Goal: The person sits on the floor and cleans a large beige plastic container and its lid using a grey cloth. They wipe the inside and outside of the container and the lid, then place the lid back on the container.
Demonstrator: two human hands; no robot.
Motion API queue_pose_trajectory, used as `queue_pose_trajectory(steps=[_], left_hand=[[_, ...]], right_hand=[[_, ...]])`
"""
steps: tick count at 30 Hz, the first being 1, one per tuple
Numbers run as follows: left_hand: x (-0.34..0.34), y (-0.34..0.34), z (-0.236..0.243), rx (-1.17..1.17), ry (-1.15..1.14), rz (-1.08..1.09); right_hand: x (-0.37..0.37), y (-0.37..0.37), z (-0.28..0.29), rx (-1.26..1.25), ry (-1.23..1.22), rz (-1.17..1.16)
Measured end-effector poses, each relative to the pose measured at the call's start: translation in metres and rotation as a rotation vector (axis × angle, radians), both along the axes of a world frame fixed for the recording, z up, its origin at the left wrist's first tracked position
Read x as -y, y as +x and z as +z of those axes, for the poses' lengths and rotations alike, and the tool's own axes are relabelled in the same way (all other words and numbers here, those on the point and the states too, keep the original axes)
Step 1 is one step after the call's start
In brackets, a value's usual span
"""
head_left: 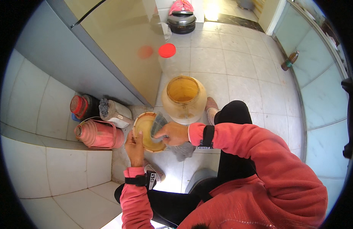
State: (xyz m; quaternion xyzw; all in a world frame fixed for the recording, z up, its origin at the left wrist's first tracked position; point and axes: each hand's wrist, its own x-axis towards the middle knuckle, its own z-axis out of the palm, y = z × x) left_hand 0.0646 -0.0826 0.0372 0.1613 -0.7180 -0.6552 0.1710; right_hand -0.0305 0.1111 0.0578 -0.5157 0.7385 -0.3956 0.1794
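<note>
My left hand [135, 149] grips the near left rim of a round yellowish lid [143, 126], tilted with its hollow inner side facing up. Bunched in my right hand [175, 133] is a grey checked cloth [159, 124], pressed against the inside of that lid. Part of the cloth hangs below the right hand. Just beyond stands a wide-mouthed, yellowish translucent jar [184, 108], uncovered, its inner wall stained orange-brown. Behind it is a clear jar with a red lid [167, 50].
At left lie a pink thermos flask [98, 134], a white flask [116, 113] and a dark jar with a red cap [80, 107]. A tall cabinet [119, 45] rises beside them. Far back sits a lidded pot [182, 23]; a brown bottle [290, 61] leans at right.
</note>
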Motion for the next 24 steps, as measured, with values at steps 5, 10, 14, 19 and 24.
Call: queue_pose_trajectory(steps=[5,10,14,19,24], left_hand=[[0.038,-0.006,0.003,-0.051,-0.419,0.170],[0.032,0.007,0.017,0.114,-0.830,0.201],[0.014,0.011,0.021,0.111,-0.810,0.037],[0.008,0.014,0.019,0.149,-0.799,-0.003],[0.018,0.019,0.021,0.124,-0.927,0.029]], right_hand=[[-0.003,-0.023,-0.025,0.033,0.062,-0.061],[0.016,-0.033,-0.021,0.173,-0.146,-0.317],[0.042,-0.016,-0.014,0.145,-0.154,-0.264],[0.060,0.007,-0.012,0.177,-0.166,-0.129],[0.069,0.008,-0.019,0.251,0.008,-0.085]])
